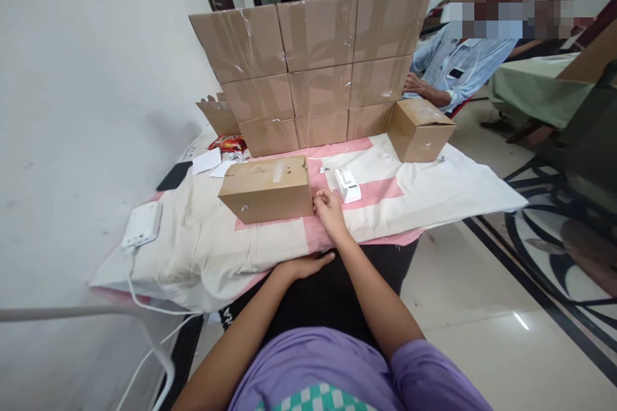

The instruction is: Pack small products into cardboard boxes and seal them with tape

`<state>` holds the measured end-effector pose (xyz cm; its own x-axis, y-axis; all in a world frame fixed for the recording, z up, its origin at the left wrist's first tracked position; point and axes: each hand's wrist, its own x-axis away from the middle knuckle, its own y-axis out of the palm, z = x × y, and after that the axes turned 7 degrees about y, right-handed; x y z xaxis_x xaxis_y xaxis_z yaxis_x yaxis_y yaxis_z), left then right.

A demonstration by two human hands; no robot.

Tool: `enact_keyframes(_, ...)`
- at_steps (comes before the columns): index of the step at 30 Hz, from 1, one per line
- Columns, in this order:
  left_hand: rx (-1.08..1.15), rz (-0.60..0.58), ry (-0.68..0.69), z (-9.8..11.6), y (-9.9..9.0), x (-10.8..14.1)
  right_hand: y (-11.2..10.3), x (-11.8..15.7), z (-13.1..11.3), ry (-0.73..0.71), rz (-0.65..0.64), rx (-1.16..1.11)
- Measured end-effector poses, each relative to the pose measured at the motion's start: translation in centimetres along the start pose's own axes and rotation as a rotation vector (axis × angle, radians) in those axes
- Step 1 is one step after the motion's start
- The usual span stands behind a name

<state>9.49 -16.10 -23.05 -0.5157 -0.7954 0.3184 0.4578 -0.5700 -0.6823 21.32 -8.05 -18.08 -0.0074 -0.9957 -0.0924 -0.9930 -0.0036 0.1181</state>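
Observation:
A closed cardboard box [265,199] lies on the table near its front edge, with bits of clear tape on it. At the box's right end is my right hand [328,210], its fingers curled together close against the cardboard edge. Whatever those fingers may hold is too small or hidden to make out. Just beyond that hand stands a small white tape dispenser [347,186]. My left hand [308,264] rests on my lap below the table edge, fingers stretched out and partly hidden, holding nothing I can see.
A wall of stacked, taped boxes [321,67] stands at the back, with another box [419,131] at right. Left lie a white power bank [143,225] with a cable, a black phone [174,176], papers [207,160] and a red packet [226,143]. A person [463,64] sits behind, right.

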Motion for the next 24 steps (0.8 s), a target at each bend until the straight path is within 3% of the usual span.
enact_keyframes(3,0.024,-0.056,-0.005,-0.16,-0.28,0.42,0.03,-0.08,0.07,0.014,-0.006,-0.005)
enact_keyframes(11,0.036,-0.003,-0.018,-0.30,0.43,0.27,0.06,-0.16,0.27,0.016,-0.008,-0.013)
enact_keyframes(24,0.055,-0.024,-0.032,-0.22,0.39,0.36,-0.02,0.06,0.02,-0.010,-0.008,0.004)
